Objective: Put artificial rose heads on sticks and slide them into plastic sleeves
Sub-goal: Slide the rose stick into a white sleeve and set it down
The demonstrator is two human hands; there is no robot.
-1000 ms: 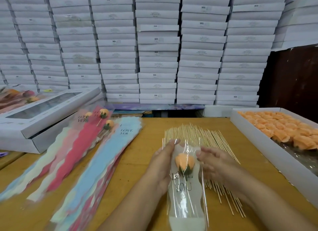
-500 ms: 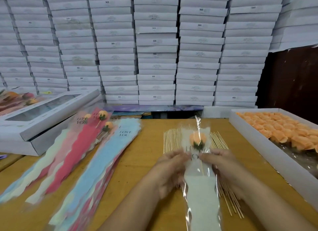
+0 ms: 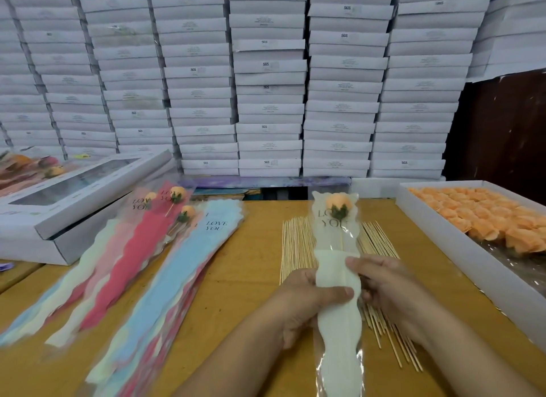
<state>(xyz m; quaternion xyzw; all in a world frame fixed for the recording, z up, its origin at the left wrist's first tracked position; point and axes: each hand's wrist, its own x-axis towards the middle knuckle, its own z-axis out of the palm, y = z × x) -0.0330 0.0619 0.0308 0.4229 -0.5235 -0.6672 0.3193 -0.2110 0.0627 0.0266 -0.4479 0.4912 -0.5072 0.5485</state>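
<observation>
An orange rose head on a thin stick sits near the top of a clear plastic sleeve with a pale cream lower part and "LOVE YOU" lettering. My left hand grips the sleeve's middle from the left, thumb across its front. My right hand pinches the same stretch from the right. The sleeve lies lengthwise over a spread of bamboo sticks on the wooden table.
A white tray of orange rose heads stands at the right. Piles of blue, red and cream sleeves, some with roses inside, lie at the left beside a windowed white box. Stacked white boxes wall the back.
The rose has slid farther up the sleeve, from beside my hands to its top end. Both hands now hold the sleeve lower down, on its cream part.
</observation>
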